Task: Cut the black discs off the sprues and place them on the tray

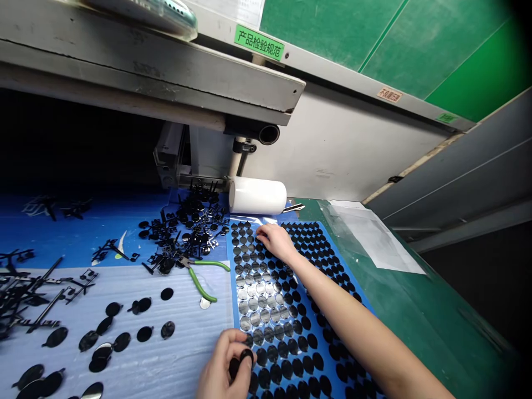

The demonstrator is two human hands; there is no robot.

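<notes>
Black round discs (286, 368) lie in close rows on a blue sheet (328, 354). At the bottom centre, my left hand (228, 366) is closed on black discs, beside the sheet's left edge. My right hand (276, 241) reaches across the rows to the far end; its fingertips are pinched together at the discs there, and whatever they hold is too small to make out. Loose black discs (144, 333) are scattered on the pale foam sheet (166, 366) at the left.
Green-handled cutters (201, 285) lie beside a pile of black plastic scraps (195, 221). A white roll (257, 196) stands behind the rows. More black frames (25, 293) lie far left. White paper (374, 238) rests on the green mat (424, 299). A metal shelf (166, 72) overhangs the back.
</notes>
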